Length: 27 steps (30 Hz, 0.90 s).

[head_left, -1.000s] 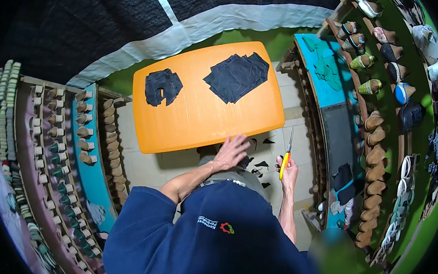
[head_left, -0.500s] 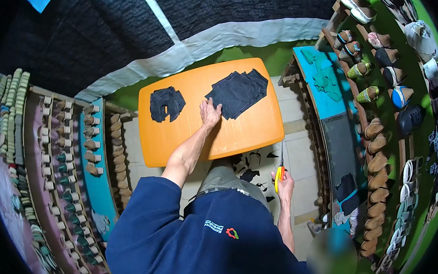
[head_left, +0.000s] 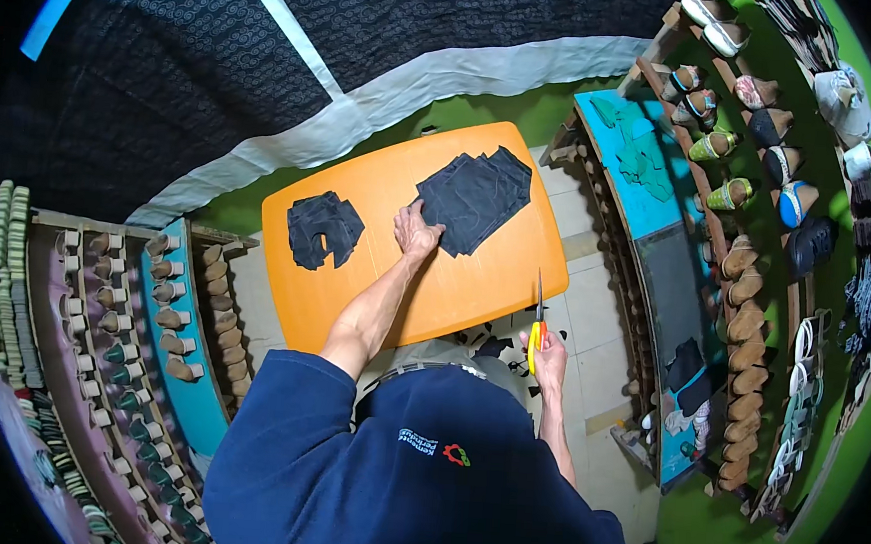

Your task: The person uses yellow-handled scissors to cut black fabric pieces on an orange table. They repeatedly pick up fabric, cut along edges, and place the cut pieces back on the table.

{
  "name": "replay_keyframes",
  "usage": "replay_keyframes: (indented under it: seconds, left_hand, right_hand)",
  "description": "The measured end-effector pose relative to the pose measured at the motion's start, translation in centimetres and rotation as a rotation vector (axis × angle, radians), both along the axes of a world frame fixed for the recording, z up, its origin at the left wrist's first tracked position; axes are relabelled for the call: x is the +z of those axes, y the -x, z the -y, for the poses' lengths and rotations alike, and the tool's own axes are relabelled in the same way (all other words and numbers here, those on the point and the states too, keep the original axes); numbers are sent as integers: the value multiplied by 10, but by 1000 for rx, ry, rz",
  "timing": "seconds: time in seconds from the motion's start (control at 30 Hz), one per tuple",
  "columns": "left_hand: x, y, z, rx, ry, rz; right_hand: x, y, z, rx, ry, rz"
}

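On the orange table (head_left: 385, 284) lie two stacks of black cut fabric pieces. The larger stack (head_left: 475, 200) is at the right, and the smaller, notched stack (head_left: 309, 222) is at the left. My left hand (head_left: 418, 234) rests at the larger stack's left edge, fingers apart, its fingertips and thumb touching or very near the cloth. My right hand (head_left: 550, 362) is closed round the handles of scissors (head_left: 538, 330) with yellow and orange grips. Their blades point away from me, beside the table's right front edge. Some right fingers are hidden behind the grips.
Black scraps (head_left: 496, 346) litter the tiled floor below the table's front edge. A blue bench (head_left: 624, 209) with green cloth stands at the right, beside racks of shoes and brown shoe lasts (head_left: 746, 356). More racks with lasts (head_left: 177, 344) line the left. A dark curtain (head_left: 411, 21) hangs behind.
My right hand has brought the scissors slightly left and forward, so the blades now overlap the table's right edge. My left hand stays beside the larger stack. The whole view has tilted slightly.
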State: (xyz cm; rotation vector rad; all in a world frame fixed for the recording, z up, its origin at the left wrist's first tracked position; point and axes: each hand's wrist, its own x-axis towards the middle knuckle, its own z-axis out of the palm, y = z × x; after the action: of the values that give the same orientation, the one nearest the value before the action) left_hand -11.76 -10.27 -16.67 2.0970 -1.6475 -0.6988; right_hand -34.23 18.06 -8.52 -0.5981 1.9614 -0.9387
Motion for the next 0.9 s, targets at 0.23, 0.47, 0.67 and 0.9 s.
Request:
replay_keyframes:
  seconds: [0.23, 0.47, 0.67, 0.9]
  left_hand:
    - [12, -10, 16, -30, -165, -50]
    - [-5, -2, 9, -65, 137, -693]
    - [2, 4, -3, 157, 191, -1206]
    - [-5, -58, -44, 694, -10, -1435]
  right_hand:
    - [7, -23, 26, 34, -35, -35]
    - [-1, -43, 18, 17, -69, -69]
    - [-8, -52, 18, 64, -85, -102]
    - [-2, -55, 23, 139, -160, -41]
